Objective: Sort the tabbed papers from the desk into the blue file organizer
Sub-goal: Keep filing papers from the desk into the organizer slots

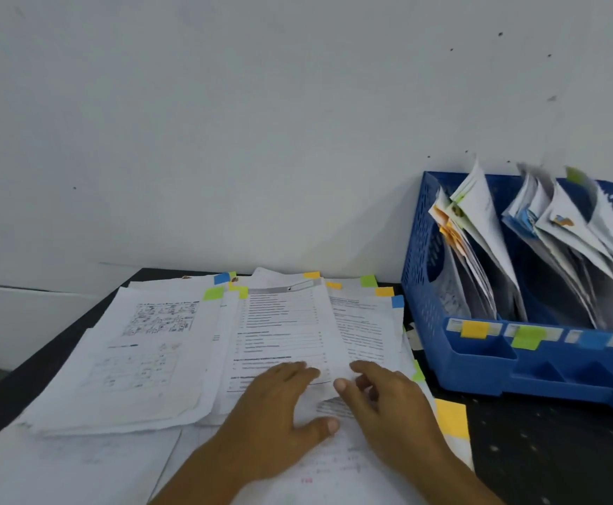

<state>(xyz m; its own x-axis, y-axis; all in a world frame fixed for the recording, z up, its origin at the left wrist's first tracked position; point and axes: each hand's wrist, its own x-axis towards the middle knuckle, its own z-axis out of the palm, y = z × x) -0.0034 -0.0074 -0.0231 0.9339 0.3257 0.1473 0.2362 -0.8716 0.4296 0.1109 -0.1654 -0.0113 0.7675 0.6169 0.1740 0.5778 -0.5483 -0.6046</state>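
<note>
- Head view: pale bare wall [261, 122] fills the upper half, and a dark desk [552, 450] runs beneath it.
- Tabbed papers [174, 359] lie spread in overlapping piles across the desk, with blue, green and yellow tabs sticking out along their far edges.
- The left hand [279, 406] rests flat on the middle pile, fingers straight, thumb spread out to the side.
- The right hand [392, 406] has curled fingers and pinches the near edge of the top sheet [287, 322] against its thumb.
- The blue file organizer [509, 366] stands to the right, apart from the piles, with curled papers upright in its slots and coloured labels along its front.
- A yellow sticky note [450, 417] lies just right of the right wrist.
</note>
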